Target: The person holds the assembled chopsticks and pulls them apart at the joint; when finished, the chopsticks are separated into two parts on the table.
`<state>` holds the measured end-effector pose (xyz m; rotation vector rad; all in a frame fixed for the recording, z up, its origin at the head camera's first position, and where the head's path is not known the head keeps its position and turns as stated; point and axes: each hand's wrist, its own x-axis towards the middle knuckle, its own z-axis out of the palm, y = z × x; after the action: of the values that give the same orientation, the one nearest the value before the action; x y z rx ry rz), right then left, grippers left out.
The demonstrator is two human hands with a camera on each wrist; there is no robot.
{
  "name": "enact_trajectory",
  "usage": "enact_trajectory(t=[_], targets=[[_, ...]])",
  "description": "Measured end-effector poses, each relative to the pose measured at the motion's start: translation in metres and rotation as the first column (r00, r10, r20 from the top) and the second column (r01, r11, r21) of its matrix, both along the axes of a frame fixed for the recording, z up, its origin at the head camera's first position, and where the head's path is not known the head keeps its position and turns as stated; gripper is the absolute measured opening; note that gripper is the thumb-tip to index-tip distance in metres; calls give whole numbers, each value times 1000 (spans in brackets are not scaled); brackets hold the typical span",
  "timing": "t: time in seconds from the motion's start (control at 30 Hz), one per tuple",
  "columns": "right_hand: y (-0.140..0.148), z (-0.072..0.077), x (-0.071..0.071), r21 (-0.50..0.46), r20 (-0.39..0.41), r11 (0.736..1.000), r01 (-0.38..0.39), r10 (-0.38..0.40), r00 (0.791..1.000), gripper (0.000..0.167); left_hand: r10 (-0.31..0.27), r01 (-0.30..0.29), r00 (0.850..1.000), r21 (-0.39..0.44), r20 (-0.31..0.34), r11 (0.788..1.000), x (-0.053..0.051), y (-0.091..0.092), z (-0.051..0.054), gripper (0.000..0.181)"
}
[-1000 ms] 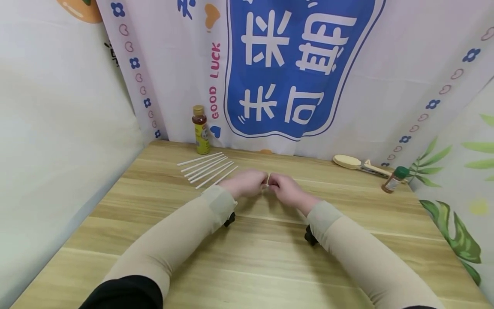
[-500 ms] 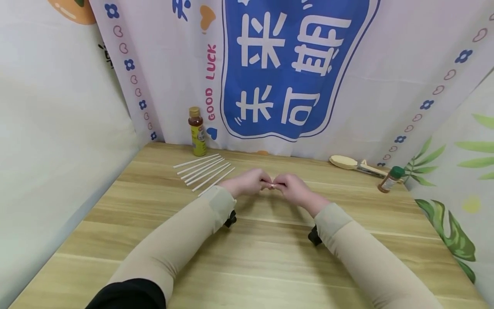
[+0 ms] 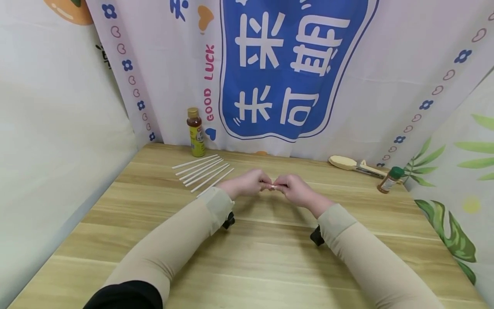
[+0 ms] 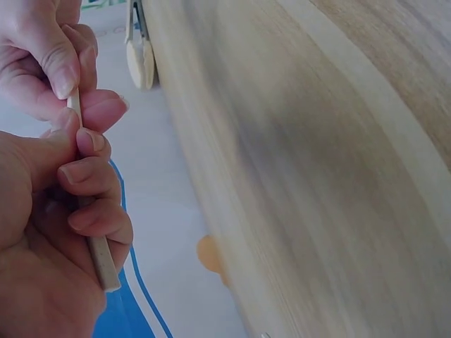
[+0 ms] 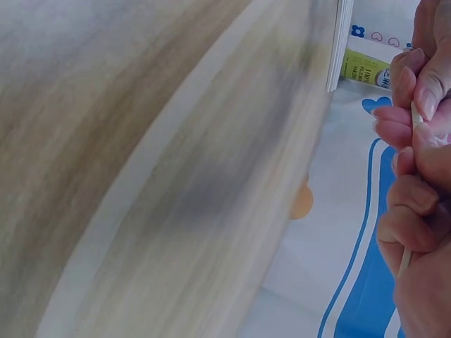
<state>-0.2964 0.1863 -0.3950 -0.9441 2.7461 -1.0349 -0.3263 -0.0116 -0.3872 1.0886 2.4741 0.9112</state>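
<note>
A thin pale stick [image 4: 103, 266] runs through both hands, its one end showing below the left fingers in the left wrist view. My left hand [image 3: 251, 182] grips it with curled fingers and thumb. Close beside, with the fingertips nearly meeting, my right hand [image 3: 296, 189] pinches the same stick. In the right wrist view the right hand [image 5: 423, 232] has its fingers curled round the stick [image 5: 405, 262], the left hand [image 5: 431, 77] above it. Most of the stick is hidden by fingers. Both hands are above the wooden table [image 3: 251, 257].
Several white sticks [image 3: 210, 172] lie fanned out left of the hands. Behind them stands a yellow-labelled bottle [image 3: 197, 139]. At the back right lie a pale spoon-shaped utensil [image 3: 342, 162] with metal parts and a small green-capped jar [image 3: 390, 180]. A printed cloth [image 3: 185, 77] hangs behind.
The hands have turned slightly, and the pale thing between them, which looked upright and thin earlier, shows now as a short piece between the fingertips. The head view has shifted a little.
</note>
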Motion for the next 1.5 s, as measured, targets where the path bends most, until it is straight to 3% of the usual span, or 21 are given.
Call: enact_trajectory(t=[0.4, 0.6, 0.67, 0.73, 0.83, 0.93, 1.03, 1.1, 1.23, 1.5], targets=[[10, 5, -2, -19, 8, 1000, -24, 24, 1000, 18, -18, 18, 1000, 14, -22, 1000, 0, -5, 5, 19], [40, 4, -5, 52, 30, 997, 55, -57, 998, 29, 72, -72, 995, -4, 73, 997, -5, -30, 7, 34], [47, 3, -7, 77, 33, 994, 75, -78, 996, 31, 93, -90, 993, -43, 71, 995, -6, -30, 8, 39], [51, 2, -10, 96, 48, 991, 97, -102, 994, 33, 100, -98, 995, -82, 29, 992, -7, -26, 8, 40], [54, -1, -14, 96, 91, 985, 146, -154, 984, 31, 124, -129, 991, -118, -48, 985, -10, -19, 2, 29], [55, -6, -17, 68, 118, 976, 206, -213, 970, 17, 188, -200, 976, -111, -108, 973, -13, -12, -7, 11], [55, -11, -20, 72, 90, 970, 234, -240, 967, 6, 228, -242, 963, -89, -143, 966, -18, -5, -16, 12], [54, -14, -21, 105, 54, 965, 239, -245, 968, 6, 222, -238, 961, -84, -166, 968, -21, 0, -22, 16], [52, -23, -24, 172, 1, 957, 234, -238, 971, 11, 180, -197, 970, -99, -164, 975, -25, 10, -31, 18], [52, -35, -26, 215, -4, 954, 208, -212, 977, 14, 143, -170, 973, -140, -181, 975, -23, 21, -41, 21]])
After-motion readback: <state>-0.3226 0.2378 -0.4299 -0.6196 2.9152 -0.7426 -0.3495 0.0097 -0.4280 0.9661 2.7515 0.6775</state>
